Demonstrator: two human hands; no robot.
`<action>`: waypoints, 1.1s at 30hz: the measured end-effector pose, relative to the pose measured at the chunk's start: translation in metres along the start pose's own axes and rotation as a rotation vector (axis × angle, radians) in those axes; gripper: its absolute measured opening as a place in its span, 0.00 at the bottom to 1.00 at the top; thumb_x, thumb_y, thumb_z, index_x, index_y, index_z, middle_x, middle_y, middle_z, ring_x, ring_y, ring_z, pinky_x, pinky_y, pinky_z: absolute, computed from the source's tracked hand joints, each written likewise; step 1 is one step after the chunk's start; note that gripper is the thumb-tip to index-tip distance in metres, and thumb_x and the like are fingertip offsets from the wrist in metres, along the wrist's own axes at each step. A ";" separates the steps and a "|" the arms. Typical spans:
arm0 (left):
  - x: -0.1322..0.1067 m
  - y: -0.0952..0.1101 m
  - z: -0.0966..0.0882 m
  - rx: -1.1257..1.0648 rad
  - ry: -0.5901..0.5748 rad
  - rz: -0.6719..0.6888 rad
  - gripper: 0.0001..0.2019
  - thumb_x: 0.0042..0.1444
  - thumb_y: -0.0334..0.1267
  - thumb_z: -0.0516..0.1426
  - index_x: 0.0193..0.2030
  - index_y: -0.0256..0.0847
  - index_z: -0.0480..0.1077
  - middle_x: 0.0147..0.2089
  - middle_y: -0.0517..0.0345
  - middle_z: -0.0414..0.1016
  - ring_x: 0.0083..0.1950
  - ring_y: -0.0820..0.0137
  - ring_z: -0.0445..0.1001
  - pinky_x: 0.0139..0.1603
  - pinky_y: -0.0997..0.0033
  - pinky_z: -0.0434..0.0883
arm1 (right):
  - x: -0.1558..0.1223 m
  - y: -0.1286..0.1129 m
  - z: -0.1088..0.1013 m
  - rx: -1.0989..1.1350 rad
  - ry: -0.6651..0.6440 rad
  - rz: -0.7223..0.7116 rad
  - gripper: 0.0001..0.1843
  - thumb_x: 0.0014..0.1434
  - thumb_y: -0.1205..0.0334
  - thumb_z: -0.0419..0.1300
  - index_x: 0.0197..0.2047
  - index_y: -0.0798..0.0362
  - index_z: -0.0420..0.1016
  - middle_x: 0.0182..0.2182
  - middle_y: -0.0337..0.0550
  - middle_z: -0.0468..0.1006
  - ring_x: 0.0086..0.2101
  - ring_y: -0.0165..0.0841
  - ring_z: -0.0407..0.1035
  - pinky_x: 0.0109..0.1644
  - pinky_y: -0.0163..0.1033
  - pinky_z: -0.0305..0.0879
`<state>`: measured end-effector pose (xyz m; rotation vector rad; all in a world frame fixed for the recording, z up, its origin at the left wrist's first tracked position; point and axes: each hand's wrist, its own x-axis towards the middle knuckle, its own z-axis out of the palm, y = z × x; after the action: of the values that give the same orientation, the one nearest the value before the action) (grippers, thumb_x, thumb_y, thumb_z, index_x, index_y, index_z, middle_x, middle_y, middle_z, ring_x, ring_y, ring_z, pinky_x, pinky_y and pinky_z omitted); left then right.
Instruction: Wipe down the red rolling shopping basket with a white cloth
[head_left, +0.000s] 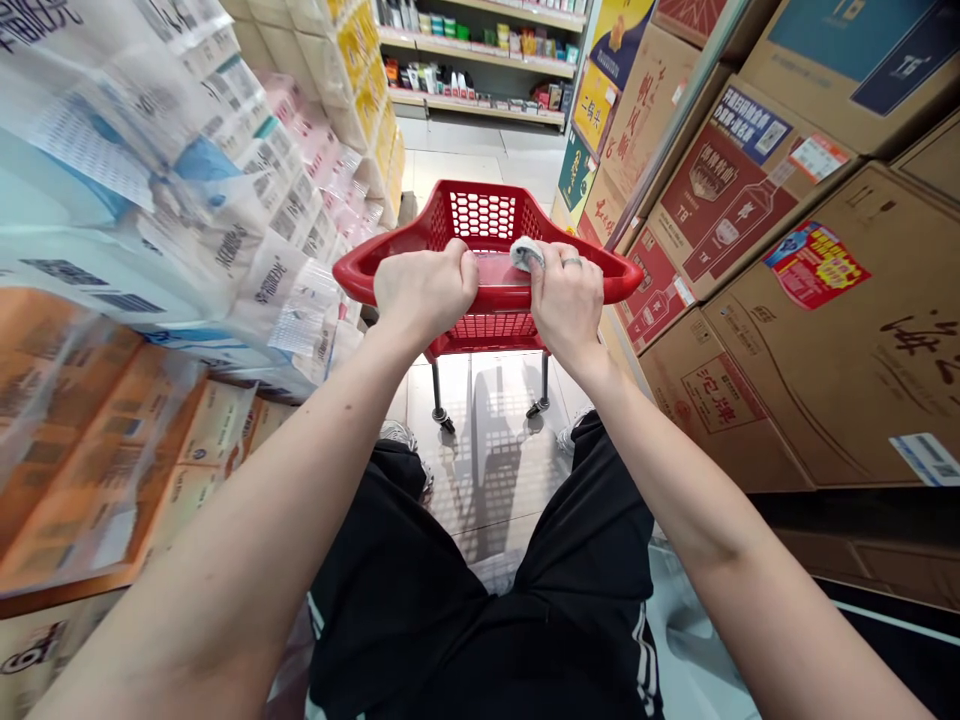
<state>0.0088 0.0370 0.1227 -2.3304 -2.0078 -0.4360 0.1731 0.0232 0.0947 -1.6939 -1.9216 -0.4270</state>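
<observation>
A red plastic shopping cart on metal legs with small wheels stands straight ahead of me. My left hand is closed around the left part of its handle bar. On the right part of the same bar, my right hand is closed too, with a ring on one finger. A crumpled white and grey cloth pokes out between the right thumb and fingers, pressed against the bar. The handle's surface under each palm is hidden.
Stacked plastic-wrapped paper packs line the left side. Cardboard cartons are piled along the right. A shelf with small bottles and tubes stands across the far end. Pale floor tiles lie under the cart.
</observation>
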 end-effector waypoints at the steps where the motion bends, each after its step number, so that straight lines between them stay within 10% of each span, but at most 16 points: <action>1: 0.000 0.000 0.000 0.007 0.006 -0.004 0.29 0.61 0.49 0.32 0.54 0.38 0.65 0.41 0.44 0.76 0.51 0.55 0.71 0.45 0.61 0.60 | -0.002 0.000 -0.001 0.011 -0.006 -0.027 0.28 0.68 0.53 0.33 0.62 0.55 0.60 0.54 0.57 0.67 0.51 0.48 0.63 0.53 0.56 0.57; 10: -0.002 0.001 0.000 0.007 0.004 -0.009 0.29 0.62 0.49 0.32 0.53 0.39 0.66 0.42 0.45 0.76 0.51 0.55 0.71 0.46 0.61 0.60 | -0.016 0.033 -0.020 -0.039 -0.112 -0.269 0.27 0.68 0.52 0.35 0.65 0.50 0.55 0.62 0.48 0.59 0.60 0.44 0.53 0.59 0.51 0.53; 22: -0.008 0.016 0.001 -0.011 -0.043 -0.001 0.30 0.62 0.52 0.32 0.55 0.38 0.64 0.42 0.45 0.76 0.51 0.56 0.71 0.49 0.59 0.60 | 0.031 0.044 -0.013 0.054 -0.315 0.038 0.35 0.66 0.44 0.29 0.50 0.56 0.70 0.40 0.54 0.76 0.41 0.45 0.70 0.43 0.49 0.61; 33: 0.022 -0.053 -0.013 0.092 -0.305 0.014 0.36 0.58 0.60 0.34 0.45 0.37 0.74 0.43 0.50 0.77 0.54 0.56 0.68 0.51 0.61 0.62 | 0.038 0.058 -0.008 0.151 -0.342 -0.021 0.34 0.66 0.42 0.30 0.41 0.52 0.72 0.40 0.47 0.76 0.42 0.42 0.70 0.42 0.45 0.60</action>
<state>-0.0424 0.0638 0.1320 -2.4772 -2.0776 0.0166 0.2290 0.0591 0.1169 -1.7339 -2.1505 0.0054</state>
